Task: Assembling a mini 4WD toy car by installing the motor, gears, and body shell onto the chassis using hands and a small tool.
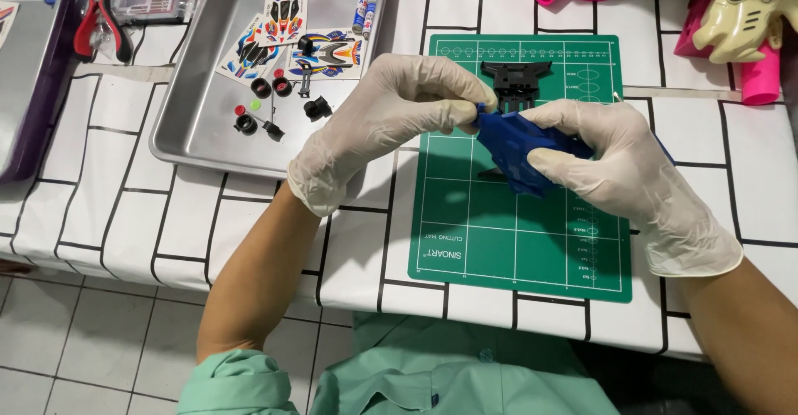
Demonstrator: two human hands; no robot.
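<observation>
- While held above the green cutting mat, the blue plastic car body is gripped by the right hand, long axis running left-right.
- Its left end is pinched by the left hand, equally near.

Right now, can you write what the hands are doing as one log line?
left hand: pinching blue plastic body | right hand: gripping it | below: green cutting mat | behind: black chassis part | left: metal tray
</observation>
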